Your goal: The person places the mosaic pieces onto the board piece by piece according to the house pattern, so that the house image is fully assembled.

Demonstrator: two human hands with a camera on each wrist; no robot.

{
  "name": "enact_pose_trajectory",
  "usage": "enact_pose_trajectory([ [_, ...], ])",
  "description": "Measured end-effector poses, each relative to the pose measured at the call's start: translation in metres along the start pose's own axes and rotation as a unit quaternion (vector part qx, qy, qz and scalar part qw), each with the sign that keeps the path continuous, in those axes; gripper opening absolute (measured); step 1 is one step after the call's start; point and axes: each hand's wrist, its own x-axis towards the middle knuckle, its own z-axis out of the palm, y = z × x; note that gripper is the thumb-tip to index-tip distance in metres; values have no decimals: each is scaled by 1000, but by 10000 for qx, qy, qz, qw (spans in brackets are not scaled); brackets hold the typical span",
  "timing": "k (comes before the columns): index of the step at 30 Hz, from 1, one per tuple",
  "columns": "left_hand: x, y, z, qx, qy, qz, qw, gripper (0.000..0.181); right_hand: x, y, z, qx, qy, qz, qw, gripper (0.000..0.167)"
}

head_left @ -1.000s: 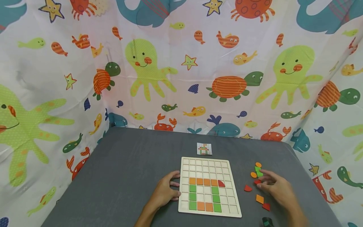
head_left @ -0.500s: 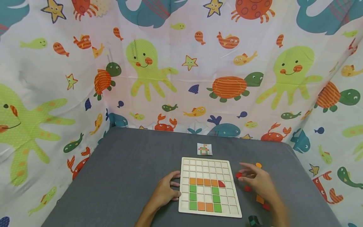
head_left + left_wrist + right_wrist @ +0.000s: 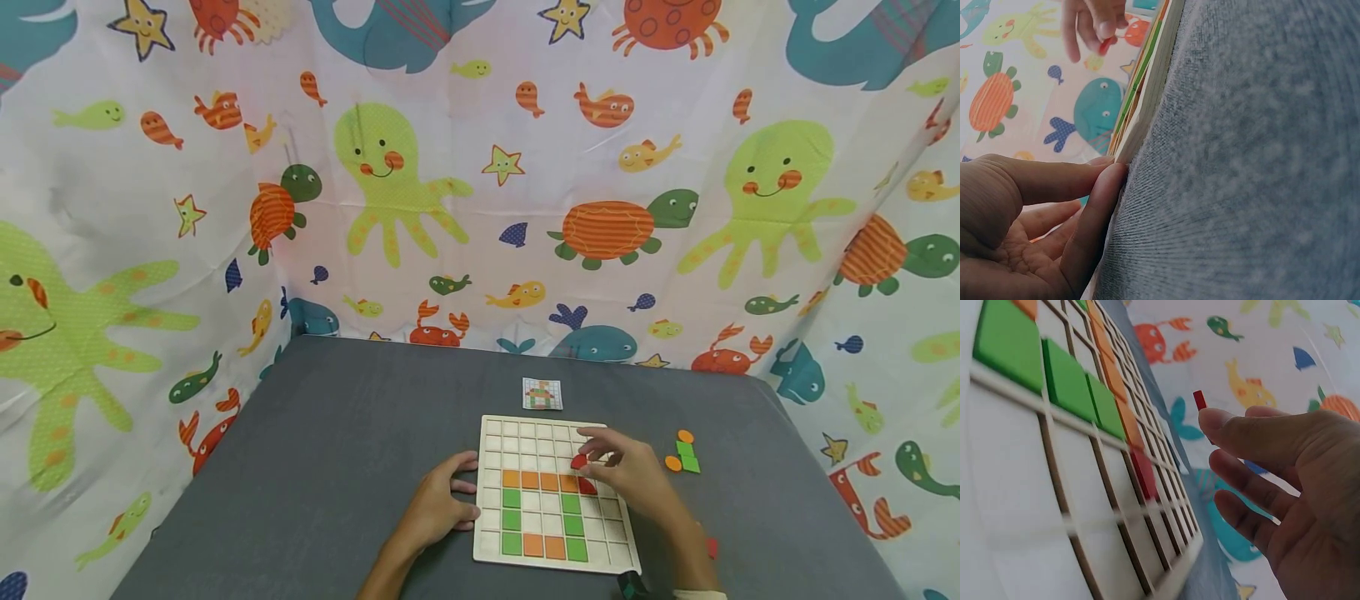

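A pale wooden grid board (image 3: 614, 552) lies on the table, with green and orange squares and a red rounded piece (image 3: 587, 486) in its cells. Along the board's left edge, the left hand (image 3: 438, 500) rests its fingertips and thumb against the side, as the left wrist view also shows the hand (image 3: 1029, 231). Above the board's right part, the right hand (image 3: 637, 473) pinches another red piece (image 3: 578, 461) between thumb and fingers. In the right wrist view this piece (image 3: 1199, 399) is held off the board, partly covered by the thumb.
Behind the board lies a small pattern card (image 3: 542, 394). On the grey table (image 3: 375, 417), to the right, are orange discs (image 3: 686, 436), green pieces (image 3: 687, 458) and a red piece (image 3: 712, 547). A patterned cloth hangs behind.
The right hand took a red piece from the group at the right and has carried it left, over the board. The left hand has stayed at the board's edge.
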Motion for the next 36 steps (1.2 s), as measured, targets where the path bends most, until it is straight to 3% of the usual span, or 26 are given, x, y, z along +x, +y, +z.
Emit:
enact_pose_trajectory([
  [13,-1,-1,0,-153,-41,30,9999,84,14,-26,38,475,-662,-314,9962,52],
  [36,-1,-1,-1,-157,-51,145,9998,82,27,-53,88,203,-1138,-910,9891,54],
])
